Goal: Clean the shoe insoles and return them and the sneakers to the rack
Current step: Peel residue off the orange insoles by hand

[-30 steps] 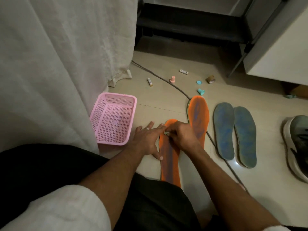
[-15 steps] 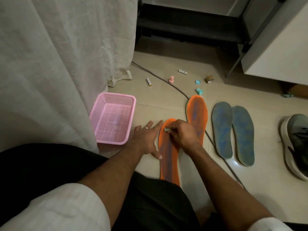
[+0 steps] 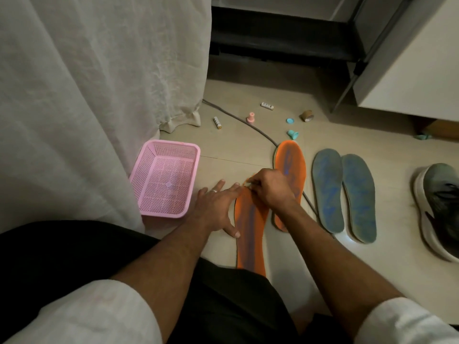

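Note:
Two orange insoles lie on the tiled floor: the near one [image 3: 250, 234] in front of my knee, the far one [image 3: 290, 167] beside it to the right. My left hand [image 3: 218, 209] presses flat on the floor and the near insole's left edge, fingers straight. My right hand [image 3: 270, 192] is curled over the toe end of the near insole, pinching a small pale thing against it; what it is cannot be told. Two blue-grey insoles [image 3: 344, 192] lie side by side further right. A dark sneaker [image 3: 439, 207] with a white sole sits at the right edge.
A pink mesh basket [image 3: 149, 207] stands left of my hands against a white curtain [image 3: 87, 95]. A grey cable [image 3: 260, 132] runs across the floor under the insoles. Batteries [image 3: 217, 122], small pink and teal caps and a tape roll [image 3: 307, 115] are scattered behind. A white cabinet [image 3: 409, 70] stands back right.
My right hand has shifted slightly along the toe of the near orange insole. My left hand stays pressed in place.

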